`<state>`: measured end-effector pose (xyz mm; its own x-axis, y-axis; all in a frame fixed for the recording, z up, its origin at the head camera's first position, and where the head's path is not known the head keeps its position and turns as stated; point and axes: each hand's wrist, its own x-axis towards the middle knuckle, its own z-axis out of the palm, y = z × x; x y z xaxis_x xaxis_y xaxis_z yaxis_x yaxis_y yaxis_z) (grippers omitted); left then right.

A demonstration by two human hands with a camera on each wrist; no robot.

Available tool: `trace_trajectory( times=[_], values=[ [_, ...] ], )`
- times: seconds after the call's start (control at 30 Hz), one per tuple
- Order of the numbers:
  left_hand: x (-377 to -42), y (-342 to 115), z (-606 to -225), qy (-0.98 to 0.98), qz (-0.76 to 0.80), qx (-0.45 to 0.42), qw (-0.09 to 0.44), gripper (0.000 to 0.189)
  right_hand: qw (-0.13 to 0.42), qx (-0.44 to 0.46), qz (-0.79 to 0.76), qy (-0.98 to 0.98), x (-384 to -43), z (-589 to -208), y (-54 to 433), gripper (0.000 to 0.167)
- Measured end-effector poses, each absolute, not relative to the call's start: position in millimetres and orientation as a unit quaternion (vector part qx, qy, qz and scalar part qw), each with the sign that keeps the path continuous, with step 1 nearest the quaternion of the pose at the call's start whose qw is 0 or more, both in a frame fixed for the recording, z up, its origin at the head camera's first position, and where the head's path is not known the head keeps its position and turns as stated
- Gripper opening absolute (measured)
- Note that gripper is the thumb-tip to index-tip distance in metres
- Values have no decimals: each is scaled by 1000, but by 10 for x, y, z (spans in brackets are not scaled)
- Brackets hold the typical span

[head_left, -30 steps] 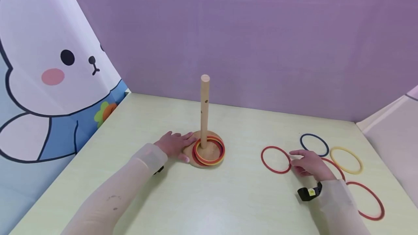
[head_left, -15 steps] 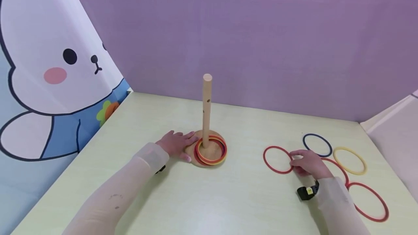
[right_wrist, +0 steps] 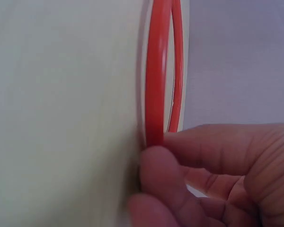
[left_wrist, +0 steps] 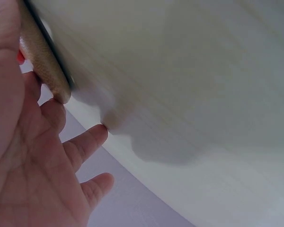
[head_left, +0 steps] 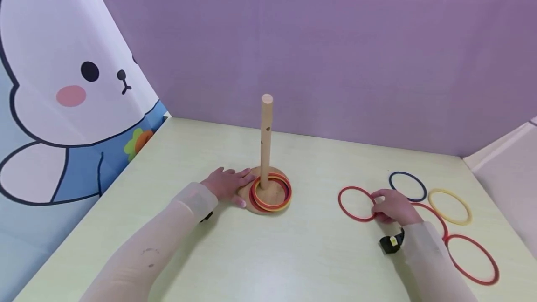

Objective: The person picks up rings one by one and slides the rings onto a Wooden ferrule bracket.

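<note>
"Where is the gripped red ring [right_wrist: 157, 71]?"

"Right of centre in the head view, its edge pinched between the thumb and fingers of the right hand [head_left: 393, 206]."

"Is the left hand [head_left: 223, 185] clenched?"

"No, released: its spread fingers rest at the left edge of the wooden base [head_left: 273, 195], mid-frame, where an upright peg [head_left: 265, 143] stands inside stacked rings [head_left: 290, 193]."

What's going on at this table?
A person's right hand pinches the edge of a red ring, while the left hand touches the round wooden base of an upright post. Red and yellow rings lie around the post's foot. A blue ring, a yellow ring and two more red rings lie on the table to the right.
</note>
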<state>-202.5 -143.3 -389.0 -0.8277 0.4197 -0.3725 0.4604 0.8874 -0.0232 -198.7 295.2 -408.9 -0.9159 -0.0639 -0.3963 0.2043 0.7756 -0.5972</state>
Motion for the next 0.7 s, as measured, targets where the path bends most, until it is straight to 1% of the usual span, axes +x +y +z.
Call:
trace_trajectory(
  times=[0.33,0.53,0.7],
  values=[
    [-2030,-1485,-3925,954,-63,233,177,87,205,34,-323,923,-1997,-4017,2904,45],
    [-2047,-1449,-3944,953,-62,237,176,87,192,19,-339,921,-1974,-3878,2957,42],
    [-2043,-1433,-3940,954,-66,236,175,87,194,-3,-354,915,-1955,-3720,2951,43]
  ],
)
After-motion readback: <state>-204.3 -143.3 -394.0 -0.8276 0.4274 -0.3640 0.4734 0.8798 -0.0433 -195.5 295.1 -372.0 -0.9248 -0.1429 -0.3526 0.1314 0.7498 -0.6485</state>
